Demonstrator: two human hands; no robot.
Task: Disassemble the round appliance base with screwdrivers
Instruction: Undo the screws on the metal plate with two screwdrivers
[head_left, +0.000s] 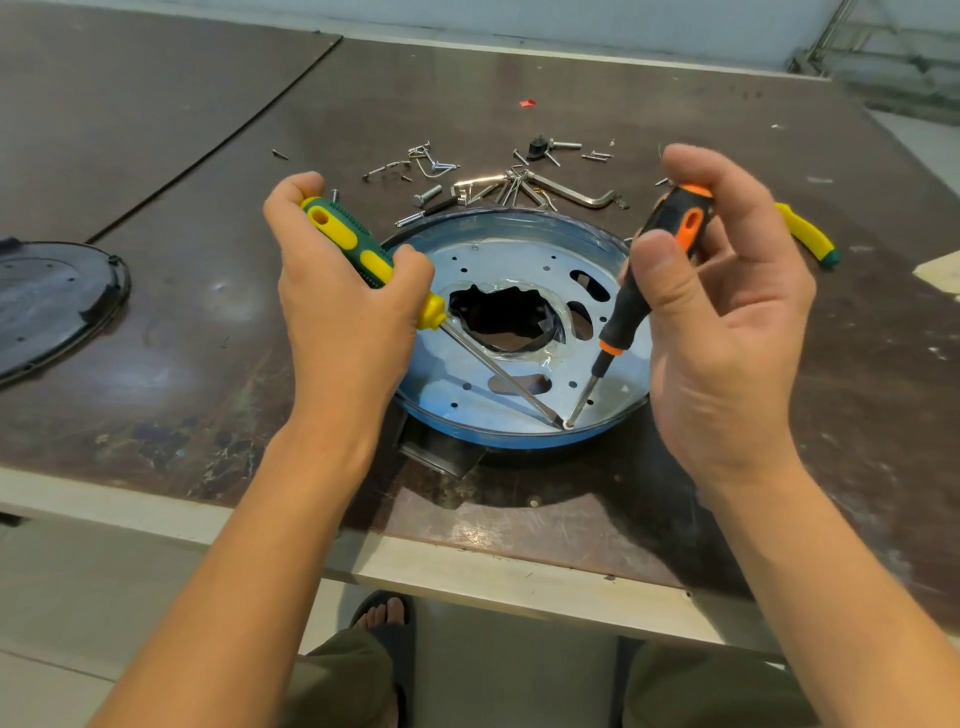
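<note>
Loose screws (439, 166), hex keys (571, 189) — black cover (52, 296); table (519, 104)

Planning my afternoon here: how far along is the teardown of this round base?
Done: loose screws lie behind the base, and a dark round cover lies off to the left. In hand: the left hand grips a green-and-yellow screwdriver, the right hand an orange-and-black screwdriver, tips meeting at the near edge of the metal plate. Left: that plate sits in the base, not yet out.

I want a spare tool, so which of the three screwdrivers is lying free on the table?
The yellow-handled screwdriver at the far right, held by nobody; the left hand grips the green-and-yellow one, the right hand the black-and-orange one.
</note>
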